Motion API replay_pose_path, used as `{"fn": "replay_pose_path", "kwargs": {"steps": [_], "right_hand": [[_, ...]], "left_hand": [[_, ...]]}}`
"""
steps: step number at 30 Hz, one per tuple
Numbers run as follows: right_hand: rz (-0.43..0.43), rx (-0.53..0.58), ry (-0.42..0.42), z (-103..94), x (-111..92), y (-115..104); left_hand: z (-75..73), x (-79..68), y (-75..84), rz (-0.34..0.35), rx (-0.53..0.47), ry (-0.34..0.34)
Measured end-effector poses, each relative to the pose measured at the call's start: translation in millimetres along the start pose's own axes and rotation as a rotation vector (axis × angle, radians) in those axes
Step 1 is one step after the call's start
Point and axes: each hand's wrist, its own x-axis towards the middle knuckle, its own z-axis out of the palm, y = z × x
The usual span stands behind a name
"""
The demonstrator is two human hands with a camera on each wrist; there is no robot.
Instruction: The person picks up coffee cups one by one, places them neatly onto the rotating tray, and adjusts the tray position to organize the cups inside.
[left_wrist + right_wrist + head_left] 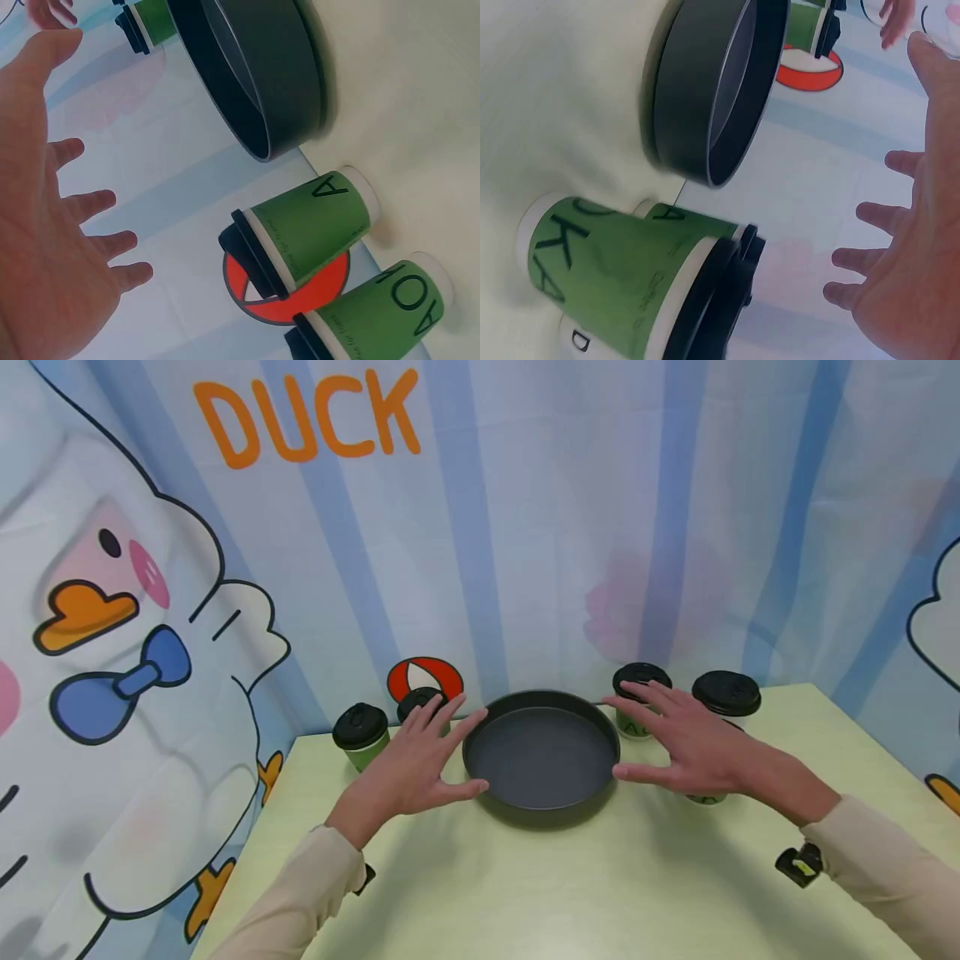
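Far left, two lidded green cups (365,753); nearer, the left hand (408,770), spread and empty. Centre, a round dark pan (542,760) on a pale table (555,893). Rightward, the right hand (697,742), likewise empty, before more lidded cups (726,692). Even pressure on opposite pan walls, avoiding cups, seems best.

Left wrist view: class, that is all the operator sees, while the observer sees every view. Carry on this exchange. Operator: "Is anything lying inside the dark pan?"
Observer: Nothing that I can see; the head view looks down onto the bare floor of the dark pan.
Operator: I catch only part of the right hand. Is it touching the pan?
Observer: No, the right wrist view shows a gap between them.
Operator: Any lettering on the green cup closest to that camera?
Observer: Yes, a dark K and A are readable on its side.
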Motion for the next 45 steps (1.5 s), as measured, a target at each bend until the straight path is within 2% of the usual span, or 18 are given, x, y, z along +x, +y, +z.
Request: {"fn": "replay_pose_path", "kwargs": {"steps": [8, 11, 16, 19, 26, 32, 38, 45], "right_hand": [[0.095, 0.038, 0.024, -4.9, -19, 20], [0.138, 0.061, 0.040, -6.3, -27, 28], [0.209, 0.135, 0.072, -4.3, -40, 40], [0.236, 0.173, 0.107, 1.3, -48, 45], [0.266, 0.235, 0.246, 17.1, -62, 55], [0.308, 0.266, 0.315, 31.8, -69, 59], [0.352, 0.297, 0.333, 44.1, -72, 62], [0.405, 0.333, 0.366, 56.1, -74, 64]], "left_hand": [[4.7, -9.4, -9.3, -0.055, -0.082, 0.014], [8.9, -13.1, -14.6, -0.079, -0.127, 0.039], [19.5, -20.3, -23.0, -0.104, -0.258, 0.129], [28.5, -25.1, -27.2, -0.143, -0.335, 0.185], [53.9, -27.5, -30.9, -0.201, -0.520, 0.292], [78.5, -22.7, -33.3, -0.242, -0.760, 0.379], [100.4, -14.0, -31.4, -0.375, -0.972, 0.396], [120.6, -0.7, -21.2, -0.485, -1.297, 0.416]]}}
